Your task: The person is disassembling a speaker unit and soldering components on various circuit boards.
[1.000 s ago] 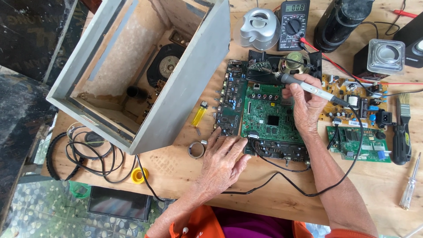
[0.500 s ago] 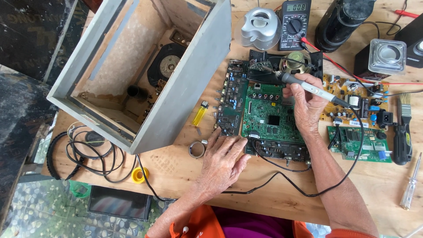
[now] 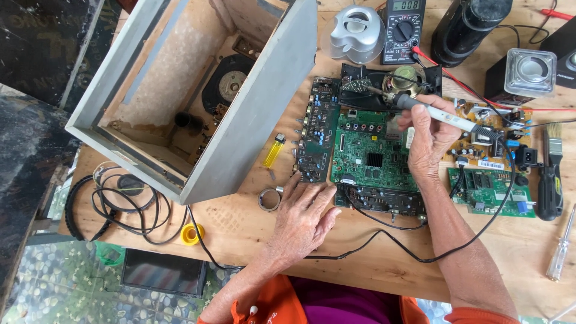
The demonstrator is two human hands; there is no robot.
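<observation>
Right hand (image 3: 427, 139) is gripping a soldering iron (image 3: 445, 117), fingers closed round it, tip lying over the speaker (image 3: 403, 82) above the green board (image 3: 372, 157). Left hand (image 3: 304, 217) is resting flat, fingers spread, touching that board's lower left edge, beside a solder ring (image 3: 269, 198).

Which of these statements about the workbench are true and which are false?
1. The right hand holds a soldering iron over the boards. True.
2. The left hand grips a screwdriver. False: it rests flat on the wooden table, fingertips at the edge of the green circuit board.
3. A yellow lighter lies between the grey wooden box and the boards. True.
4. The multimeter sits inside the grey wooden box. False: it lies on the table at the far edge, beside a silver domed speaker.
5. A coil of black cable lies left of the box's near corner. True.
</observation>
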